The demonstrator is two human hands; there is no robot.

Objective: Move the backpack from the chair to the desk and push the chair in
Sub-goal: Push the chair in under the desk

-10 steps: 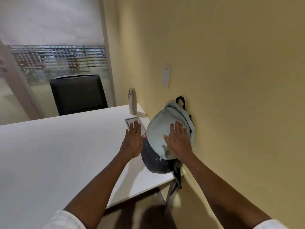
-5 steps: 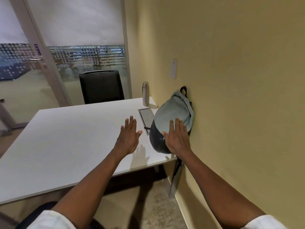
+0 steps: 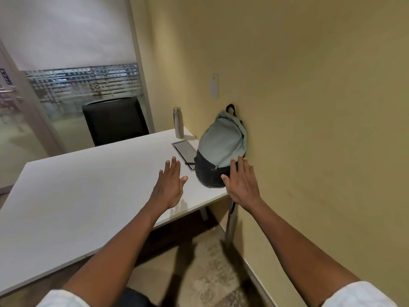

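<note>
The backpack, pale green above and black below, stands upright on the right end of the white desk, leaning against the yellow wall. My right hand is flat and open in front of its lower right side, fingertips just over the black base; I cannot tell if it touches. My left hand hovers open over the desk, left of the backpack and apart from it. A dark rounded shape at the bottom edge, between my arms, may be the chair; most of it is hidden.
A steel bottle stands at the desk's far right corner, with a flat grey tablet-like panel in front of it. A black chair sits behind the desk. A metal desk leg runs close to the wall. Glass partition and door at left.
Both hands have drawn back from the backpack, which stays leaning on the wall. The view has pulled away from the desk, showing more floor beneath it.
</note>
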